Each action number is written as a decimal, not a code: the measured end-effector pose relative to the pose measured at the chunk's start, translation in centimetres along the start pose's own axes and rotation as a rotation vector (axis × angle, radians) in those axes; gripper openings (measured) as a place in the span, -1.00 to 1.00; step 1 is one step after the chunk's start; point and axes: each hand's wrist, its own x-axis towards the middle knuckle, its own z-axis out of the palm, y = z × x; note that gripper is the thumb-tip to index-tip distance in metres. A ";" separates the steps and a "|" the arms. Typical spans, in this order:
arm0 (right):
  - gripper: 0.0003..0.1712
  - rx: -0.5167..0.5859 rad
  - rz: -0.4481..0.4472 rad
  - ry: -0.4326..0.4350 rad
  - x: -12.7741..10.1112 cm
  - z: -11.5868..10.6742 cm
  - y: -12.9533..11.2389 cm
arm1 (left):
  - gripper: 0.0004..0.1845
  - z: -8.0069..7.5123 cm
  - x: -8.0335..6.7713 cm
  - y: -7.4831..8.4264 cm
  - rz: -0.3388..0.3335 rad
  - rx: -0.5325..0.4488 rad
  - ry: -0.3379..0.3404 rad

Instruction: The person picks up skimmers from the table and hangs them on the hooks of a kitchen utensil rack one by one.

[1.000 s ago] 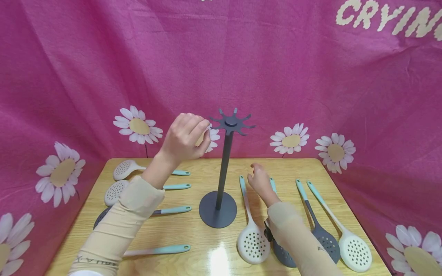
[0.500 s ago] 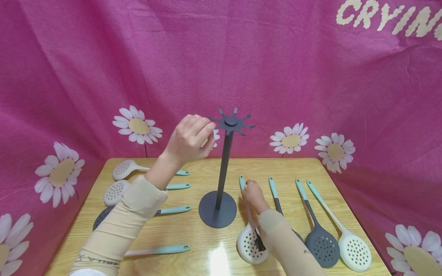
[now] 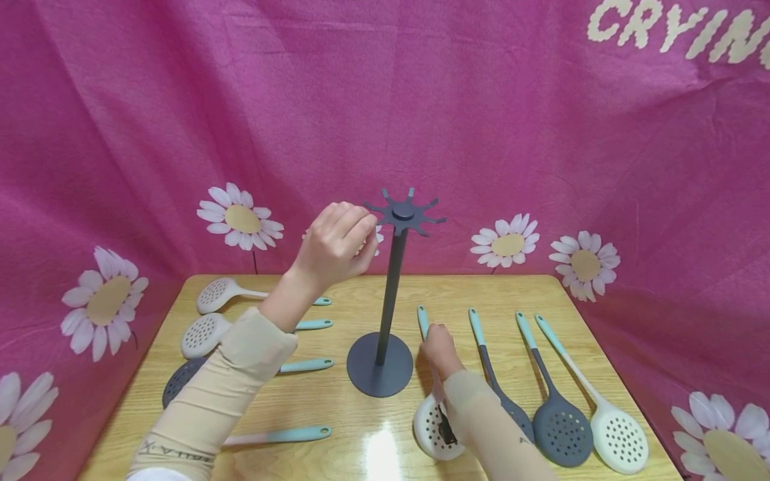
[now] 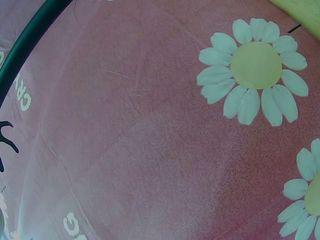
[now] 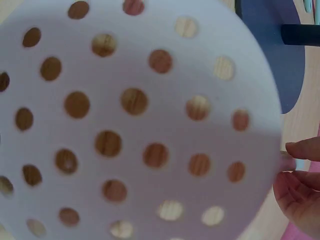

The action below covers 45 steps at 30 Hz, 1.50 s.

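My right hand (image 3: 441, 351) grips a white skimmer (image 3: 428, 434) at its handle, just below the turquoise end. In the right wrist view, the thumb and fingers (image 5: 300, 200) close round the handle behind the perforated skimmer head (image 5: 132, 130). I cannot tell whether it is lifted off the table. My left hand (image 3: 337, 240) is raised with bent fingers at the left side of the hooked top (image 3: 403, 212) of a dark stand. Its fingertips are hidden, so touching or holding a hook cannot be told. The left wrist view shows hooks (image 4: 7, 140) but no hand.
The stand's round base (image 3: 361, 367) sits mid-table. To the right lie two dark skimmers (image 3: 564, 431) and another white one (image 3: 619, 441). Several more skimmers (image 3: 204, 334) lie sideways on the left, partly behind my left arm. A pink flowered cloth (image 3: 511, 133) surrounds the table (image 3: 337, 467).
My right hand has come down and left onto the white skimmer's handle and taken hold of it. My left hand has shifted slightly right, closer to the hooked top.
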 end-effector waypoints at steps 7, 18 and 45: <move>-0.81 0.016 0.035 -0.028 -0.2 0.3 0.8 | -0.86 -0.1 0.4 1.0 -0.013 0.011 -0.001; -0.88 0.020 0.036 -0.031 -0.9 -0.3 1.4 | -0.87 -0.2 0.8 2.1 -0.032 0.022 -0.010; -0.61 0.349 -0.180 0.305 -1.3 -9.9 -2.1 | -0.94 -0.2 0.4 1.8 -0.027 0.025 0.015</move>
